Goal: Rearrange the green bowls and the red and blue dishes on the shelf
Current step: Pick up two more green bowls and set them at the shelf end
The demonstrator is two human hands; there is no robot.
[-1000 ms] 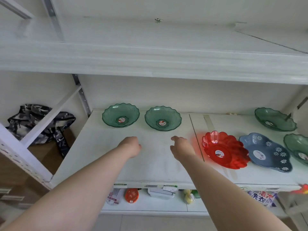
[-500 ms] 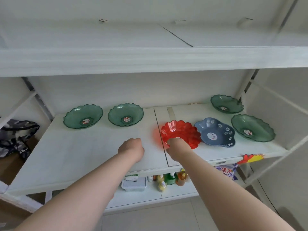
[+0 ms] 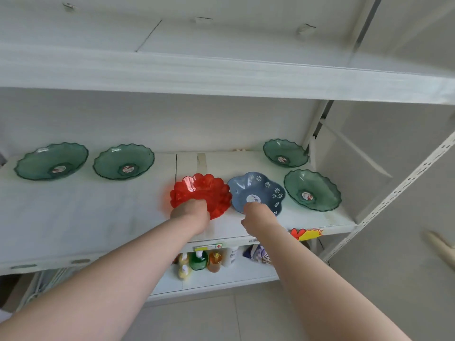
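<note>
While green bowls (image 3: 312, 190) flank them, left hand (image 3: 190, 212) grips red dish (image 3: 200, 193), right hand (image 3: 257, 214) blue dish (image 3: 256, 190).

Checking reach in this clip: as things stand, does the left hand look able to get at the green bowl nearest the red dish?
Probably yes. The left hand is at the red dish, and bare shelf lies between it and that green bowl; nothing stands in the way.
</note>
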